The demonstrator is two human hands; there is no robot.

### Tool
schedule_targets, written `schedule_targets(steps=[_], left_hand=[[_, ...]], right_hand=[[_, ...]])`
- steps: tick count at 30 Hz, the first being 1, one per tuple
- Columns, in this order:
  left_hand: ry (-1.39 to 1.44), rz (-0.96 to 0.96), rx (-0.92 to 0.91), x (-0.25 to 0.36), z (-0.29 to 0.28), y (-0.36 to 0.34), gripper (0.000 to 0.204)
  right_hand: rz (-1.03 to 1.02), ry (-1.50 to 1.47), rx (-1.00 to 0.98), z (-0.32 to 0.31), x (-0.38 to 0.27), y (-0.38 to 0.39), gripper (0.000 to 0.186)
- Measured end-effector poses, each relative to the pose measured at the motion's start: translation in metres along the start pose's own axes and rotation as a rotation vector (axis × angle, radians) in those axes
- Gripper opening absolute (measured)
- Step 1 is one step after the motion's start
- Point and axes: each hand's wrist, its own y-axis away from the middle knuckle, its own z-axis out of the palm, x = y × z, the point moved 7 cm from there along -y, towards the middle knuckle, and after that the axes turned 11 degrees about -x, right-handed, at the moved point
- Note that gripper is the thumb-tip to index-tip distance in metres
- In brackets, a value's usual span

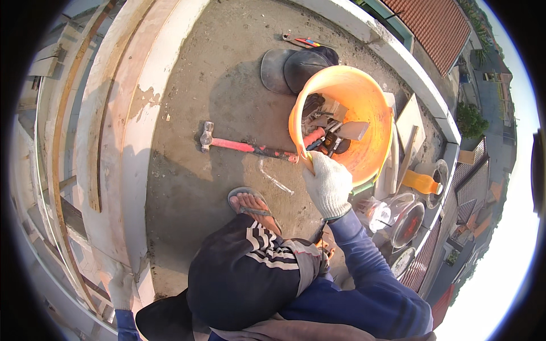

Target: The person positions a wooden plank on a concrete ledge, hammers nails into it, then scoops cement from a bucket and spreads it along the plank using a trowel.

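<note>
My right hand (327, 184), in a white knit glove, is closed on the near rim of a tilted orange bucket (369, 150). Trowels (352, 131) and other tools lie inside it. A red-handled hammer (239, 145) rests on the concrete left of the bucket, with a bent metal piece (276, 179) below. My left hand (120, 287), also gloved, rests with fingers extended on the pale ledge (136, 227) at lower left. My sandalled foot (253, 207) is below the hammer.
A black cap (293, 71) and small tools (304, 41) lie above the bucket. Boards (409, 128), an orange bottle (421, 182) and several containers (406, 224) line the right parapet. Timber planks (94, 153) run along the left edge. Rooftops (435, 31) lie beyond the parapet.
</note>
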Motion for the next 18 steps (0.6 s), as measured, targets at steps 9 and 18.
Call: schedule_targets(steps=[9,18], left_hand=[[0.267,0.059,-0.092,-0.054,0.005,-0.016,0.056],[0.125,0.164,-0.011,-0.081,0.007,-0.023,0.055]], right_hand=[[0.040,-0.318,-0.078,-0.055,0.072,-0.053,0.022],[-0.154,0.240,-0.664,0.093,0.044,-0.130,0.020]])
